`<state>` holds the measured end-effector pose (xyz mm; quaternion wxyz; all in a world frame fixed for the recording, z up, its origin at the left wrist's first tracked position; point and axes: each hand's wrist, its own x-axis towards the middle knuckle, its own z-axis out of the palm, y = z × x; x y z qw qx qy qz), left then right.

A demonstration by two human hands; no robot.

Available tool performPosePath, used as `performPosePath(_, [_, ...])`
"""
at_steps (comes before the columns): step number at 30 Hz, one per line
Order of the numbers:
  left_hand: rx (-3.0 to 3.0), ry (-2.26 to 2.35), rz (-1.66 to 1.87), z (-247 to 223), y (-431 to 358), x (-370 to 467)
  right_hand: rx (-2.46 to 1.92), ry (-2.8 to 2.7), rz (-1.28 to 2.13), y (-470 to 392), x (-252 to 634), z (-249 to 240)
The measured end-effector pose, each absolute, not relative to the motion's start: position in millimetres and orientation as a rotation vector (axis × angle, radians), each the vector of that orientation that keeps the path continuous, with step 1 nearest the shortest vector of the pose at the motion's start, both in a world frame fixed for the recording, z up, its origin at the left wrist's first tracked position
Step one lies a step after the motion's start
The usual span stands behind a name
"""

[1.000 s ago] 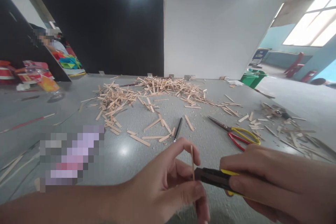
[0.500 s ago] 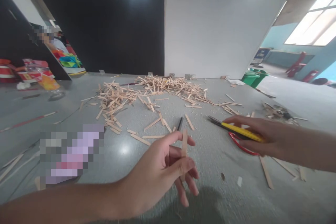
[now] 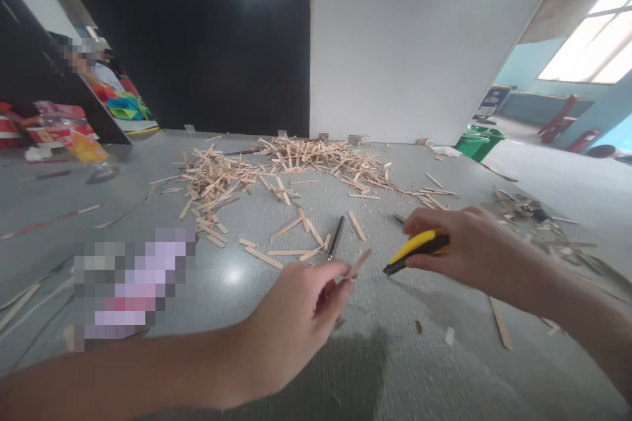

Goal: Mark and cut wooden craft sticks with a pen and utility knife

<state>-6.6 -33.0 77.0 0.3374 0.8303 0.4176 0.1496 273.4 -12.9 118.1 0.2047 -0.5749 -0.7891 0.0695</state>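
Note:
My left hand (image 3: pixel 301 316) is closed in a pinch on a wooden craft stick (image 3: pixel 359 264), whose free end points up and to the right. To its right, my right hand (image 3: pixel 444 243) grips a yellow and black utility knife (image 3: pixel 417 251), its dark tip angled down and left toward the stick but apart from it. Behind my right fingers shows the grey metal tip (image 3: pixel 399 218) of another tool; the rest of it is hidden by the hand. A black pen-like rod (image 3: pixel 336 237) lies just beyond my left hand among loose craft sticks.
A wide heap of craft sticks (image 3: pixel 316 156) spreads along the back of the grey table (image 3: pixel 237 302), before black and white panels. At left are a plastic bottle (image 3: pixel 89 148) and a blurred purple object (image 3: pixel 143 283). Scraps (image 3: pixel 523 207) lie at right; green bins (image 3: pixel 478 143) stand beyond.
My right hand has lifted the utility knife, turned its tip down-left and moved nearer my left hand. The craft stick has tilted from upright to slanting right, and my left fingers have closed up.

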Motion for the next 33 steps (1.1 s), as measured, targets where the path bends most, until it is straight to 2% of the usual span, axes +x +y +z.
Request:
performPosePath(2, [2.624,1.191,0.168,63,-34,-7,-1.639,-2.073,0.399,-12,263,113])
performPosePath(4, [2.773,1.142,0.026,49,-39,-6,-1.652,-1.967,0.626,-11,255,109])
performPosePath(6, [2.833,1.054,-0.045,39,-46,-4,-1.629,-1.936,0.707,-12,252,106])
performPosePath(14, [3.035,0.758,-0.047,27,-73,-3,-1.488,-2.020,0.198,-28,256,91])
performPosePath(20, [3.006,0.558,0.323,27,-83,-8,-1.420,-2.050,0.178,-26,254,72])
performPosePath(26, [2.818,0.816,0.337,23,-77,-1,-1.707,-1.736,0.263,2,274,39])
performPosePath(33, [2.866,0.829,0.118,18,-68,-3,-1.665,-1.651,0.253,-14,250,37])
